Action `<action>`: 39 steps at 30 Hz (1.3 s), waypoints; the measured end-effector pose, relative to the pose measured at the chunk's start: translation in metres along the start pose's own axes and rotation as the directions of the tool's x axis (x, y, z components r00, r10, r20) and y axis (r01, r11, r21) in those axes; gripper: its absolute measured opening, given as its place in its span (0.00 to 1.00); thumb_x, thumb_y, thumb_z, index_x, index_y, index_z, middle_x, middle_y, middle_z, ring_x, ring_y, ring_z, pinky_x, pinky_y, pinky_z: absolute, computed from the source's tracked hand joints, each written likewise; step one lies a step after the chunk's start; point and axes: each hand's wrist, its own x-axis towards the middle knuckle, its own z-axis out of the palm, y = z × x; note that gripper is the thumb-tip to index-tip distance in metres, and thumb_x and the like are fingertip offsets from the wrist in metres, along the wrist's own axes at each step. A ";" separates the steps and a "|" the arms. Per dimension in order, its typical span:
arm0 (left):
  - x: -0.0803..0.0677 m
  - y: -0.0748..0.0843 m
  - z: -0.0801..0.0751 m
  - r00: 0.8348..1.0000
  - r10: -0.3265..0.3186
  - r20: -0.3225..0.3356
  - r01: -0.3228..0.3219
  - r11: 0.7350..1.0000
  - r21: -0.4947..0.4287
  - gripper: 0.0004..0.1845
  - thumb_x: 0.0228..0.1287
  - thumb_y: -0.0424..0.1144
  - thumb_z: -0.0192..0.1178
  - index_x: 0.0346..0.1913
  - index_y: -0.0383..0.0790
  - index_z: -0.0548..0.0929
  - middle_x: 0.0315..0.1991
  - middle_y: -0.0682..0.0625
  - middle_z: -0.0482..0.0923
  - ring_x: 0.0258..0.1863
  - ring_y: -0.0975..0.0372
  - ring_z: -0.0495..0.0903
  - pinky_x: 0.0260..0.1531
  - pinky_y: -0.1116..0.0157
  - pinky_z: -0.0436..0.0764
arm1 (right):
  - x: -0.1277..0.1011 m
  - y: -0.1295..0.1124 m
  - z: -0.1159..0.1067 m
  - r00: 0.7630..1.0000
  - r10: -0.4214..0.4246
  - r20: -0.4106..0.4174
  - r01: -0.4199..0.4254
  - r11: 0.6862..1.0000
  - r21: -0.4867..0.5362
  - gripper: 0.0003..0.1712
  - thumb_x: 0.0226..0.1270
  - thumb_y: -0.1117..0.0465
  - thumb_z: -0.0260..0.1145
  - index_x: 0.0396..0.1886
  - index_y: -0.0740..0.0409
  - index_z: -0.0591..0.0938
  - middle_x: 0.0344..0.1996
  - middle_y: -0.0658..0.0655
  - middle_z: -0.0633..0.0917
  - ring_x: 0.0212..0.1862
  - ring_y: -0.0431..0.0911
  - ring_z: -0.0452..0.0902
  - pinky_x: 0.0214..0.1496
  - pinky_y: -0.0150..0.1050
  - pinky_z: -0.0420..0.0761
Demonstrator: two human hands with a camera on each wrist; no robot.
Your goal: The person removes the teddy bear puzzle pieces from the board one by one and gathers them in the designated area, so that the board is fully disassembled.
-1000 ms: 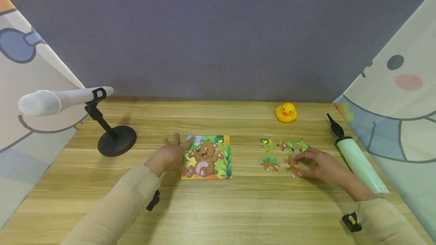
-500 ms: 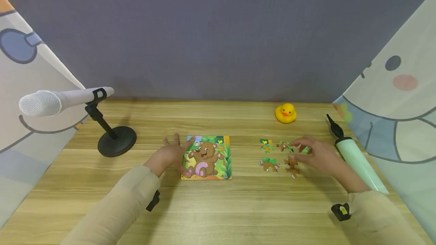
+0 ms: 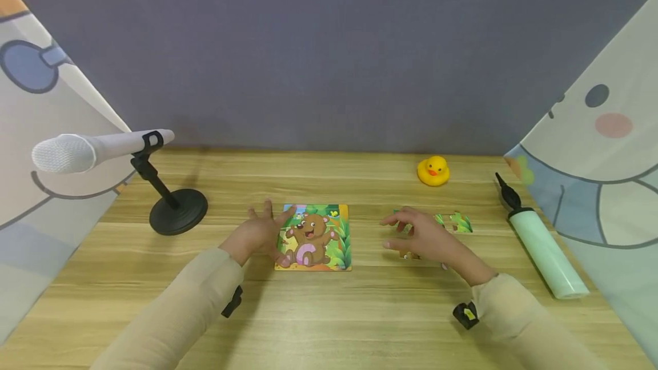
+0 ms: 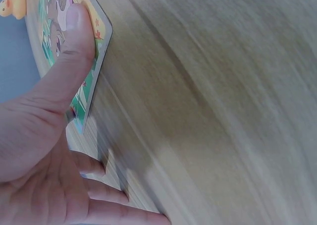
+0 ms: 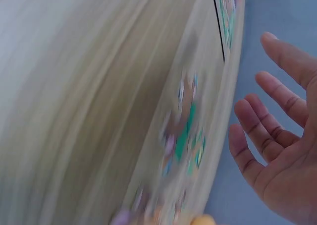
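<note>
Head view: bear puzzle board (image 3: 313,237) sits mid-table with my left hand (image 3: 257,233) on its left edge and my right hand (image 3: 426,238) over the loose puzzle pieces (image 3: 460,222).

From my remote seat I can see the left hand lies flat with fingers spread, and the left wrist cam shows the thumb (image 4: 74,51) pressing down on the board's corner. The right hand hovers with relaxed, straight fingers (image 5: 277,111), holding nothing, just above the pieces, which lie to the right of the board; it covers most of them. A yellow rubber duck (image 3: 433,171) sits further back, a pale green pump (image 3: 542,247) lies near the right edge, and a white mic on a black stand (image 3: 177,218) is off left on the wooden table (image 3: 329,313). Right wrist cam is pretty blurry.
</note>
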 end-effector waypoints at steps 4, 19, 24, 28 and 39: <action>0.000 0.000 -0.001 1.000 -0.005 0.003 0.005 1.000 0.003 0.70 0.41 0.56 0.81 0.83 0.48 0.46 0.77 0.21 0.31 0.71 0.20 0.38 0.51 0.32 0.77 | 0.014 -0.015 0.017 1.000 -0.001 0.015 0.001 1.000 0.020 0.25 0.64 0.51 0.75 0.57 0.56 0.84 0.51 0.55 0.83 0.47 0.50 0.77 0.42 0.40 0.79; 0.000 -0.001 0.000 1.000 -0.008 0.011 0.008 1.000 -0.006 0.70 0.41 0.56 0.80 0.83 0.48 0.45 0.77 0.22 0.30 0.71 0.19 0.37 0.52 0.30 0.74 | 0.051 -0.066 0.072 0.998 -0.010 0.056 0.010 1.000 0.014 0.16 0.61 0.55 0.78 0.47 0.54 0.88 0.42 0.53 0.81 0.42 0.48 0.75 0.43 0.41 0.77; 0.001 -0.001 0.001 1.000 -0.002 0.008 0.002 1.000 -0.009 0.70 0.41 0.56 0.80 0.83 0.48 0.45 0.77 0.21 0.30 0.70 0.19 0.37 0.52 0.29 0.74 | 0.054 -0.071 0.086 0.999 -0.030 0.026 0.031 0.997 -0.063 0.16 0.58 0.53 0.80 0.43 0.54 0.89 0.42 0.52 0.83 0.43 0.46 0.77 0.45 0.43 0.79; 0.001 -0.001 0.001 1.000 -0.003 0.010 0.004 1.000 -0.019 0.70 0.40 0.56 0.80 0.83 0.48 0.45 0.77 0.22 0.29 0.70 0.19 0.37 0.52 0.29 0.74 | 0.055 -0.074 0.093 0.998 -0.061 -0.018 0.057 0.986 -0.155 0.19 0.55 0.51 0.82 0.42 0.56 0.91 0.40 0.51 0.84 0.41 0.46 0.78 0.42 0.41 0.79; 0.001 0.001 0.000 1.000 -0.021 0.019 0.021 1.000 -0.012 0.71 0.40 0.56 0.80 0.83 0.49 0.44 0.77 0.22 0.29 0.71 0.20 0.37 0.52 0.30 0.75 | 0.058 -0.078 0.097 0.996 -0.083 -0.033 0.074 0.972 -0.225 0.17 0.51 0.52 0.84 0.35 0.55 0.88 0.35 0.49 0.83 0.40 0.45 0.77 0.44 0.42 0.79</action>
